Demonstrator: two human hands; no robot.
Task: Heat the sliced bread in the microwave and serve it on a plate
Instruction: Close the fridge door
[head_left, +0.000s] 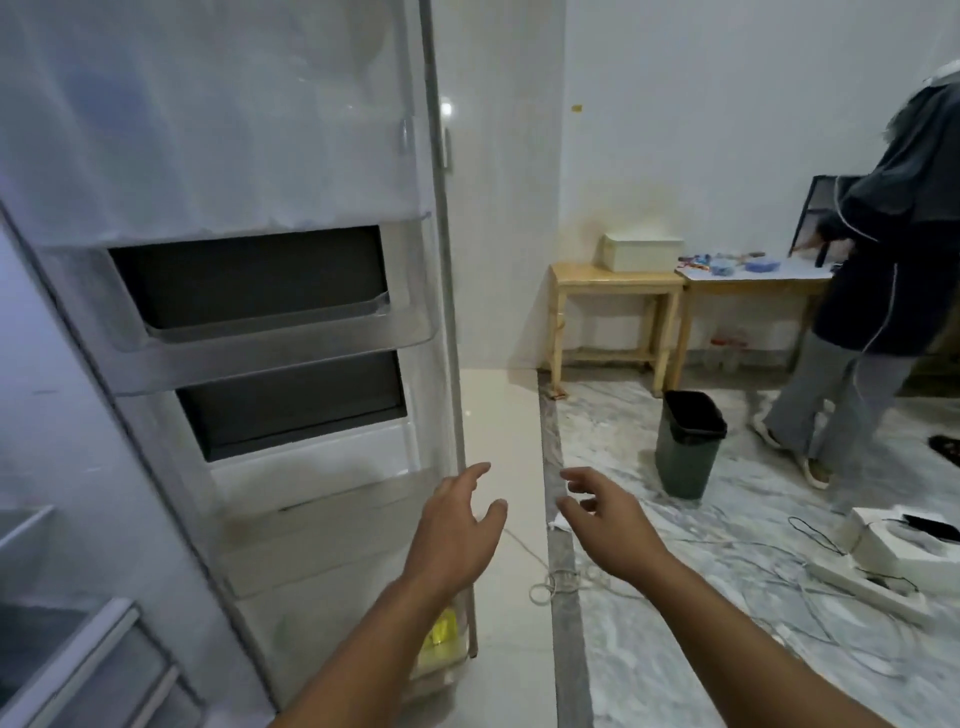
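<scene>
- Head view: open fridge door (249, 291) fills 9 to 12 o'clock, long axis upright; shelves show no bread.
- Left hand (457, 525) spread, empty, nearest door edge, just beside it.
- Right hand (602, 519) spread, empty, at 3 o'clock of left.
- Bread, microwave, plate: not visible.

Two bare hands reach out in front: the left hand (451, 525) and the right hand (605, 519), both holding nothing. One open fridge door (260, 312) stands on the left, with four door shelves that I can count on it, the lowest holding something yellow. Two wooden tables (618, 280) stand against the far wall. One white box (642, 252) sits on the nearer table. One dark green bin (688, 447) stands on the floor. One other person (878, 291) stands by the tables.
</scene>
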